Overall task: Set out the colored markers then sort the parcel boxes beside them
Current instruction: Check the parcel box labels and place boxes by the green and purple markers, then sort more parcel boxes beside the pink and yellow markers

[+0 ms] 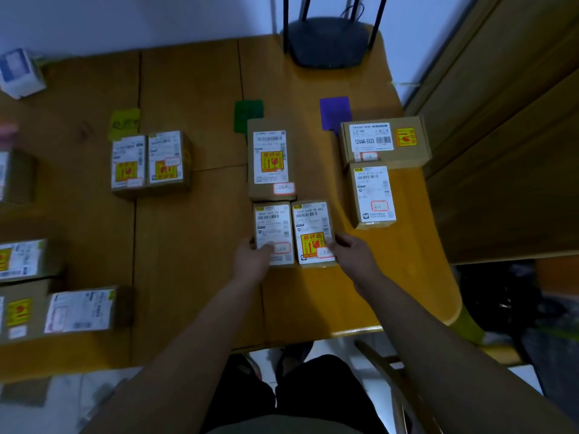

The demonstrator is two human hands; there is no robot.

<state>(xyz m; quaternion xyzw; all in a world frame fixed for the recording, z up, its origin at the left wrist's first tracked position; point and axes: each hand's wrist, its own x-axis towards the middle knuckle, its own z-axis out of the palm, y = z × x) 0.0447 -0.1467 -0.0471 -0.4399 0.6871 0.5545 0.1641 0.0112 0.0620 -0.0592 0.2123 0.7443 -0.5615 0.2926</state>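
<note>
I'm looking down on a wooden table [194, 126] made of jointed panels, its right corner rounded, set against a pale wall [125, 20]. A black router [329, 42] with upright antennas stands at the far edge, and a wooden door frame [501, 120] runs along the right. Three colored markers lie in a row toward the back: a yellow marker [123, 123], a green marker [248, 114] and a purple marker [334, 112]. Parcel boxes sit in groups in front of each one.

My left hand [252, 261] grips the left small parcel [273, 233], fingers wrapped on its near end. My right hand [354, 250] holds the right small parcel [312, 233], fingers closed against its near right corner. These two touch side by side, just in front of the taller parcel [271, 159] that partly covers the green marker. More parcels [78, 311] wait unsorted at the left edge.
</note>
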